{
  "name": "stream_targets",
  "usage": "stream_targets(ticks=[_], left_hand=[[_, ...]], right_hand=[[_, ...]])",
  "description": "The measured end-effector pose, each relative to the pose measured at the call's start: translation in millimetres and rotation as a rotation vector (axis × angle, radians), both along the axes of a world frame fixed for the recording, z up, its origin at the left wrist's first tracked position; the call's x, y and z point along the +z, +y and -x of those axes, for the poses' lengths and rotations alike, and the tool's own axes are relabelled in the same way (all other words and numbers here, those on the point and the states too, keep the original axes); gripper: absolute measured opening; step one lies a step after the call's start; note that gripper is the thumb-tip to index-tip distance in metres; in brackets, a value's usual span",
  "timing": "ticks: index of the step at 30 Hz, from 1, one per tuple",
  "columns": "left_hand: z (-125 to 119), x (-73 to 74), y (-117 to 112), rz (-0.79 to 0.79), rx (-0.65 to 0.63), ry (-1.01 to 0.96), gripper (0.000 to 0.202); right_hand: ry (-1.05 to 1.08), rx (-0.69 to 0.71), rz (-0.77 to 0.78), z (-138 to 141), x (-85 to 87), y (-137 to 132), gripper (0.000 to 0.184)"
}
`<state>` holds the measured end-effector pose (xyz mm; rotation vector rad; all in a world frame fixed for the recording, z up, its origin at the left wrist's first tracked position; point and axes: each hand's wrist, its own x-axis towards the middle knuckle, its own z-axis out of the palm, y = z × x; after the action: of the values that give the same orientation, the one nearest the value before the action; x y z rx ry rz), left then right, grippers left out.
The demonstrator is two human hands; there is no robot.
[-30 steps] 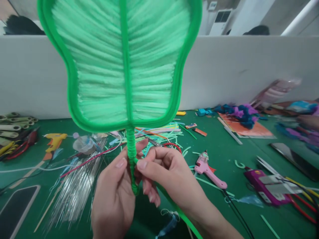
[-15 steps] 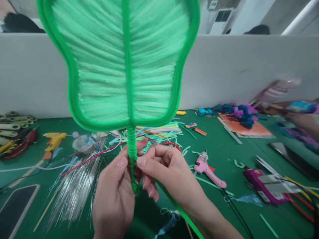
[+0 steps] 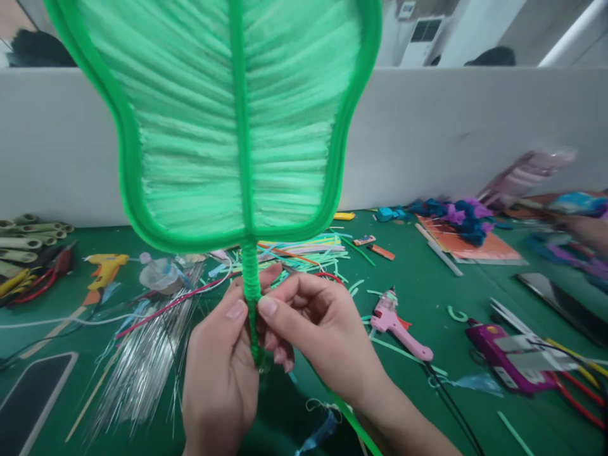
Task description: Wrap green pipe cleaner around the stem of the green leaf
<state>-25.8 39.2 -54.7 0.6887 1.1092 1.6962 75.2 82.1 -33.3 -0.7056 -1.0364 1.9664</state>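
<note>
A large leaf-shaped fan (image 3: 190,145) of pale green fibre, with a bright green fuzzy rim and midrib, stands upright in front of me. Its handle (image 3: 251,272) is wound with green chenille in its upper part and looks lumpier and darker lower down. My left hand (image 3: 218,361) is closed around the handle from the left, thumb against it. From the other side, my right hand (image 3: 318,329) pinches a green chenille strip (image 3: 354,421) against the handle. The strip runs out beneath that hand toward the bottom of the view. Some fingertips are hidden behind the handle.
Around lie a pink glue gun (image 3: 399,329), a yellow glue gun (image 3: 102,275), clear thin rods (image 3: 142,367), scattered green strips (image 3: 308,250), a purple device (image 3: 508,354), scissors (image 3: 517,323) and phones (image 3: 35,399). Another person's hand (image 3: 584,234) is at the right. A white partition (image 3: 427,139) stands behind.
The fan has shifted slightly, its left side moving a little outward. My right fingers have moved slightly closer against the handle, and my left hand has moved slightly right.
</note>
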Motion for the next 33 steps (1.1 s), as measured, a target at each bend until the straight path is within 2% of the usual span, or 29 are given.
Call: stream_targets(ticks=[4,10,14,17,20,23,28,33], left_hand=[[0.0,-1.8,2.3,-0.060,-0.035,0.000,0.033],[1.6,-5.7,10.0,-0.102,0.078,0.035,0.028],[1.7,-7.8,11.7,-0.112,0.095,0.057,0.022],[-1.0,-8.5,11.6,-0.090,0.164,0.046,0.020],[-2.4,-9.5,12.3,-0.106,0.217,0.056,0.020],[-0.7,-11.0,13.6,-0.132,0.250,0.089,0.011],[1.2,-11.5,14.6,-0.137,0.240,0.101,0.009],[0.9,-11.8,14.3,-0.101,0.250,0.117,0.012]], right_hand=[[-0.005,-0.034,-0.044,3.3,-2.1,-0.5,0.029],[-0.218,-0.238,-0.324,4.3,-7.1,-2.6,0.014],[-0.273,-0.272,-0.414,1.6,-10.4,-4.1,0.011],[-0.319,-0.283,-0.511,0.1,-11.6,-4.7,0.004],[-0.340,-0.283,-0.546,0.9,-13.3,-3.2,0.003],[-0.337,-0.301,-0.553,3.2,-16.2,-0.7,0.004],[-0.347,-0.378,-0.630,4.2,-19.4,1.6,0.004],[-0.380,-0.392,-0.703,2.4,-18.6,3.6,0.007]])
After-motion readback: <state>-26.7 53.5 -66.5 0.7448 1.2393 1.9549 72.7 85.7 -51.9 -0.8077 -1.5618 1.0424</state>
